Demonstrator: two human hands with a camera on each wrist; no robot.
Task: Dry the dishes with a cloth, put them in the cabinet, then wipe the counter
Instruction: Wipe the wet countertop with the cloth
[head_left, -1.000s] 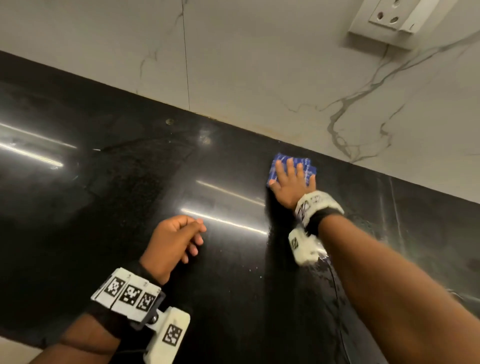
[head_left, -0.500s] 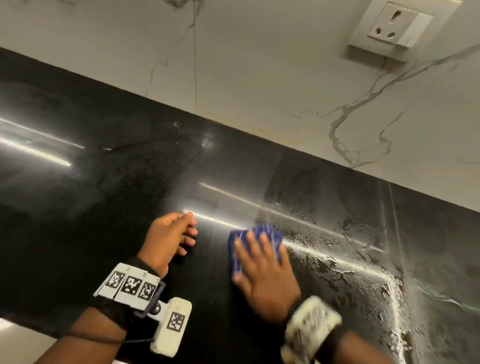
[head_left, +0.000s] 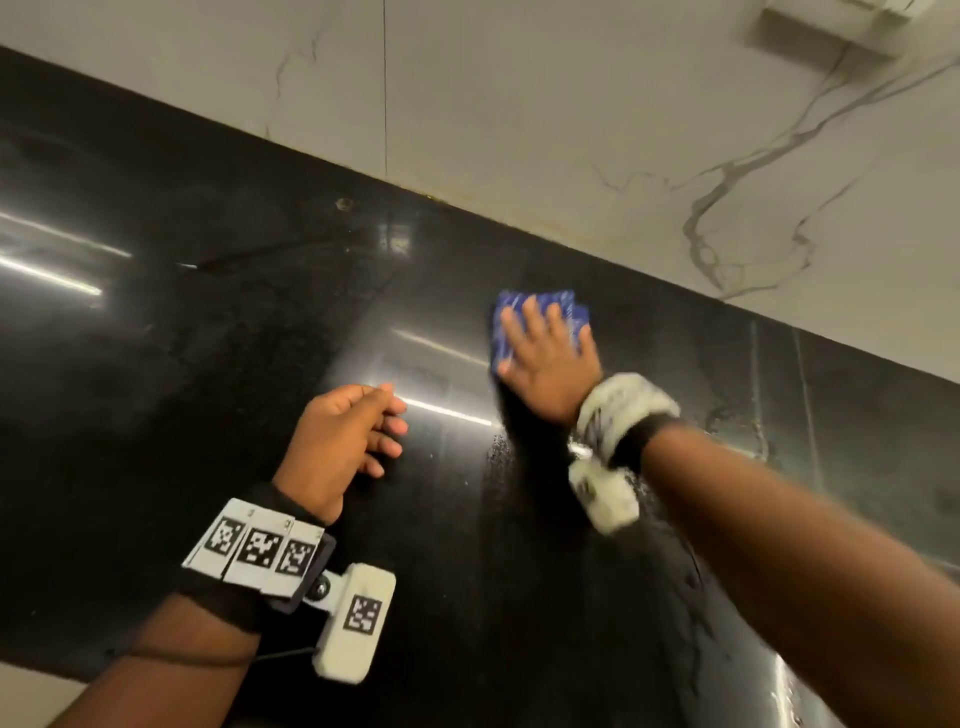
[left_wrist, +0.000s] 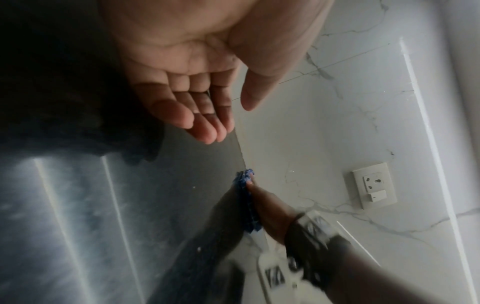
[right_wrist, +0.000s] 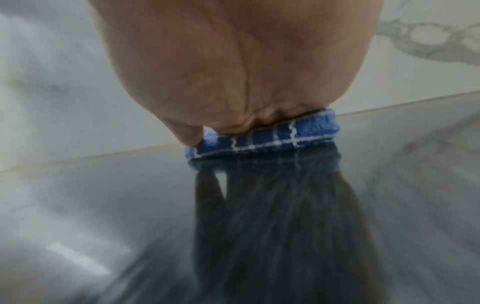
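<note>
While the right hand (head_left: 551, 364) presses a folded blue checked cloth (head_left: 540, 317) flat onto the black counter (head_left: 208, 338), the left hand (head_left: 345, 441) rests idle beside it.

Right hand: palm down, fingers straight and spread over the cloth, forearm reaching from the lower right toward the marble-veined wall (head_left: 571, 130); the right-wrist view shows the heel of the palm bearing on the cloth's near fold (right_wrist: 262, 136). The cloth lies near the counter's back edge, short of the wall. Left hand: set on its side on the counter, fingers (left_wrist: 197, 115) loosely curled and empty, thumb apart from them, clear of the cloth. Wet streaks (head_left: 691, 571) mark the counter under the right forearm. A wall socket (left_wrist: 374, 186) sits above the counter.
</note>
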